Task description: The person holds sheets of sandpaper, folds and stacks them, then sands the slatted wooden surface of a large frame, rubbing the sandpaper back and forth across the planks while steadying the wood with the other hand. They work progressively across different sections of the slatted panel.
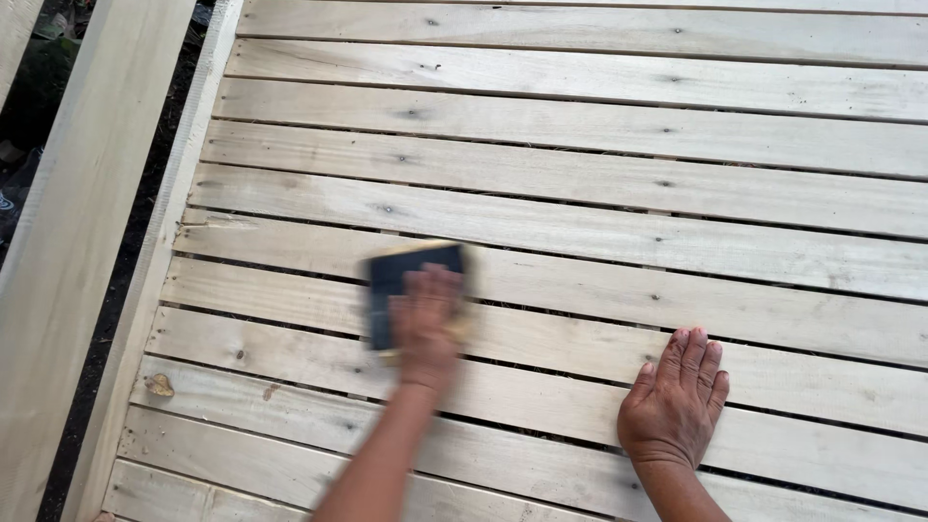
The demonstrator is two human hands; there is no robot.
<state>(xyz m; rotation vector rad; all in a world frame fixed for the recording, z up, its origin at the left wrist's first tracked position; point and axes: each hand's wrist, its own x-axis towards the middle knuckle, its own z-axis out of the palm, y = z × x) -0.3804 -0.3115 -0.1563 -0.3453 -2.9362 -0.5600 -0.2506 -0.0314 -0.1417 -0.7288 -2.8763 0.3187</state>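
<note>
Head camera view, looking straight down on a panel of pale wooden slats that fills most of the frame. The slats run from 9 o'clock to 3 o'clock, each parted from the next by a thin dark gap, with small dark knots dotted along them.

Just left of centre, the left hand lies palm down on a dark sanding block, which rests flat on the slats. The hand and block are blurred. The fingers point toward 12 o'clock and are laid close together over the top of the block; the blur hides whether they curl round its edges. A tan edge shows round the block's rim. The forearm leads away to the frame's bottom edge at 6 o'clock.

At 4 o'clock from the block, well apart from it, the right hand rests flat on the slats, holding nothing. Its fingers are straight, slightly fanned, pointing to 12 o'clock, with the thumb set out to the left.

At 9 o'clock, a side rail borders the slat ends. Beyond a dark gap, a broad pale plank runs up the left edge. At 8 o'clock, a small brown chip lies on a slat.
</note>
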